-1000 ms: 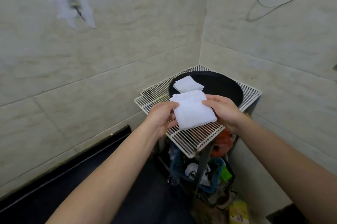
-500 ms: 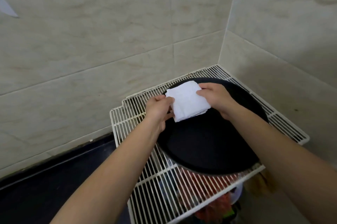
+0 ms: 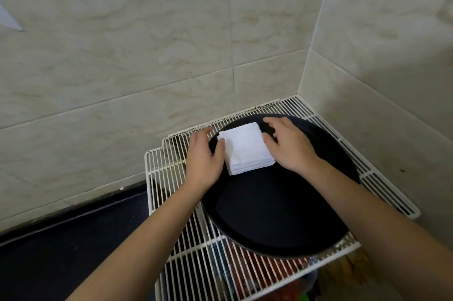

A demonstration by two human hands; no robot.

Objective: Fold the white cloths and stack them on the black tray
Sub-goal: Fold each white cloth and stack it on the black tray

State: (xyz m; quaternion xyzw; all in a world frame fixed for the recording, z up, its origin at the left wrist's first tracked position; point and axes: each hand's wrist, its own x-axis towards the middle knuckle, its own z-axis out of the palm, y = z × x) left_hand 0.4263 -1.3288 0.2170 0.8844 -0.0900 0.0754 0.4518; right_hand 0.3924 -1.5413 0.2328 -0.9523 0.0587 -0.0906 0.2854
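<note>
At the far-left part of the black tray, close to its rim, lies a stack of folded white cloths. Layered edges show along the stack's near side. The tray sits on a white wire rack and covers most of the rack's right side. The rack is pushed into the corner of two tiled walls.

Change noted: a second ago the top cloth was held between both hands above the rack's near edge, with one folded piece already in the tray. Half a second ago it was over the tray's far-left part, pinched at both sides. Now it is down on the pile and neither hand grasps it.

Left hand: released, fingers straight out over the tray's rim and the rack's wires, thumb touching the stack's left edge.
Right hand: released, fingers loose and spread, resting against the stack's right edge above the tray floor.

Reading: this cloth counts as placed. The two hands flanking the pile look like a squaring-up touch rather than a grip. No unfolded cloth is in view, so I cannot tell how many remain. The next move is likely to draw both hands back without dragging the top layer. The pile sits near the rim, so a sideways nudge could skew it.
</note>
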